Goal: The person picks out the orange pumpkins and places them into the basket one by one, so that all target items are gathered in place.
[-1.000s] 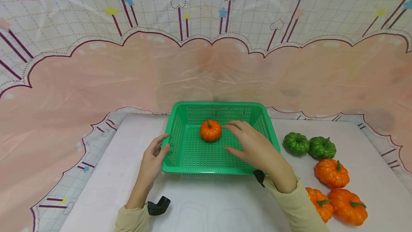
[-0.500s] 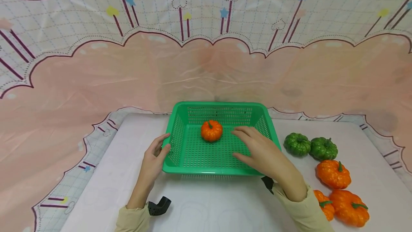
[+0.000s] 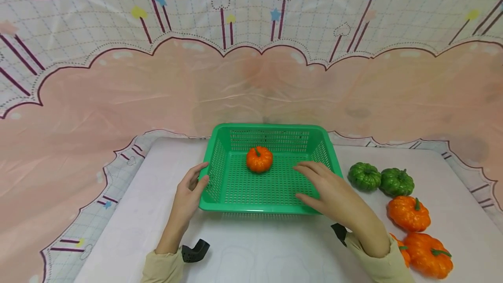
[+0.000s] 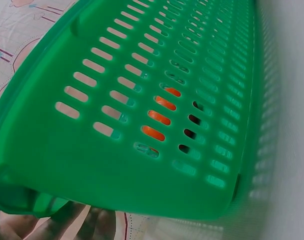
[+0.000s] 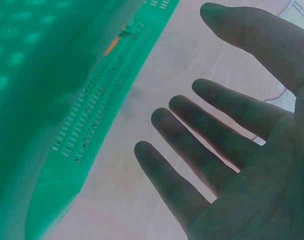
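Note:
A green plastic basket point(image 3: 251, 208) with slotted walls stands on the white table, one small orange pumpkin point(image 3: 259, 159) on its floor. My left hand point(image 3: 188, 195) holds the basket's left rim, thumb nearer me and fingers farther back; in the left wrist view its fingers point(image 4: 99, 222) show just beyond the rim. Over the basket's right front part hovers my right hand point(image 3: 334, 193), fingers spread and nothing in them. The right wrist view shows that palm bare, with the basket wall point(image 5: 99, 120) beside it. Through the slots in the left wrist view, the pumpkin point(image 4: 158, 117) shows orange.
Right of the basket lie two green pumpkins point(image 3: 364, 177), one behind the other's side, and several orange pumpkins point(image 3: 409, 213) nearer me. My right sleeve point(image 3: 379, 261) partly covers one of these. A patterned cloth point(image 3: 251, 86) hangs behind the table point(image 3: 259, 248).
My right hand has drawn back to the right and toward me, away from the pumpkin in the basket. The left hand has stayed at the rim.

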### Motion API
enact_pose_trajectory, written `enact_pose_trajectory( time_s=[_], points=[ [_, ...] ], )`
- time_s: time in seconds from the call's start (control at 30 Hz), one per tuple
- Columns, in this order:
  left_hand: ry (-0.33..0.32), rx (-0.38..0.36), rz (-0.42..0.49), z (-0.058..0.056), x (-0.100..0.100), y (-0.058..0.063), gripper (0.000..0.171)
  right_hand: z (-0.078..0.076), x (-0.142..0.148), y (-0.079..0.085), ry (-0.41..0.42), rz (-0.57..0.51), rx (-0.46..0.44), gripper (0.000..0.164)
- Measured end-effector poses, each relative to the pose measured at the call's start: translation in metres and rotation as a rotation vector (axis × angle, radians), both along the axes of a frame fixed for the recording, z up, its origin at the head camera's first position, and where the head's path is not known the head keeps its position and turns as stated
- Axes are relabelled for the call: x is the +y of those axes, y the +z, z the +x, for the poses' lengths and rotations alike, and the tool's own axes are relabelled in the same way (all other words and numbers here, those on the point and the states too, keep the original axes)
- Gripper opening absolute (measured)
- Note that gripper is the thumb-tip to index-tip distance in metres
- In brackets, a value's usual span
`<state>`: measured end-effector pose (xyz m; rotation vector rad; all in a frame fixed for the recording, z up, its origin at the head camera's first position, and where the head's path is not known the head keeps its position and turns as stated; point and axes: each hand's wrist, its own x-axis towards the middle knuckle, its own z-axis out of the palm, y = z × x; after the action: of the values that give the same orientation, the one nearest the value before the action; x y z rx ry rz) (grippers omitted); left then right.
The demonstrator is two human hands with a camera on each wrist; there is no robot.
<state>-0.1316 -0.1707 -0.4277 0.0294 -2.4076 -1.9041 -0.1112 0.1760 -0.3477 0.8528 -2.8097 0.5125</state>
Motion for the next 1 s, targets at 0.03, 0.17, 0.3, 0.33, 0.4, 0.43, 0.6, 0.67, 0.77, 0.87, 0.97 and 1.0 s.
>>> enact_pose_trajectory(
  time_s=[0.03, 0.17, 0.3, 0.33, 0.4, 0.43, 0.6, 0.67, 0.77, 0.87, 0.97, 1.0],
  points=[
    [0.0, -0.001, 0.001, 0.0, 0.0, 0.0, 0.042, 0.001, 0.001, 0.0, -0.001, 0.0, -0.002, 0.062],
    [-0.001, -0.003, 0.007, 0.0, 0.0, 0.0, 0.042, 0.004, 0.005, -0.002, -0.009, -0.009, -0.024, 0.062],
    [-0.008, -0.002, 0.013, 0.001, 0.0, 0.0, 0.042, 0.009, 0.01, -0.003, -0.02, -0.028, -0.066, 0.062],
    [-0.01, -0.002, 0.014, 0.0, 0.001, 0.0, 0.042, 0.01, 0.011, -0.004, -0.022, -0.032, -0.072, 0.062],
    [-0.011, 0.0, 0.016, 0.0, 0.001, 0.0, 0.042, 0.012, 0.013, -0.005, -0.022, -0.041, -0.074, 0.062],
    [-0.01, -0.001, 0.016, 0.0, 0.001, 0.0, 0.042, 0.013, 0.014, -0.005, -0.021, -0.044, -0.072, 0.062],
    [-0.005, 0.006, 0.013, 0.001, 0.0, 0.0, 0.043, 0.015, 0.019, -0.01, -0.023, -0.044, -0.065, 0.062],
    [-0.006, 0.006, 0.011, 0.002, 0.0, 0.0, 0.043, 0.016, 0.022, -0.012, -0.021, -0.042, -0.065, 0.062],
    [-0.009, 0.005, 0.009, 0.002, -0.001, 0.0, 0.043, 0.017, 0.025, -0.015, -0.01, -0.046, -0.053, 0.06],
    [-0.013, 0.004, 0.009, 0.002, -0.001, 0.0, 0.043, 0.019, 0.029, -0.017, -0.002, -0.049, -0.029, 0.057],
    [-0.021, 0.007, 0.013, 0.002, -0.001, 0.0, 0.044, 0.021, 0.033, -0.018, -0.015, -0.041, -0.012, 0.057],
    [-0.021, 0.008, 0.011, 0.002, -0.001, 0.0, 0.044, 0.022, 0.034, -0.019, -0.021, -0.038, -0.01, 0.057]
  ],
)
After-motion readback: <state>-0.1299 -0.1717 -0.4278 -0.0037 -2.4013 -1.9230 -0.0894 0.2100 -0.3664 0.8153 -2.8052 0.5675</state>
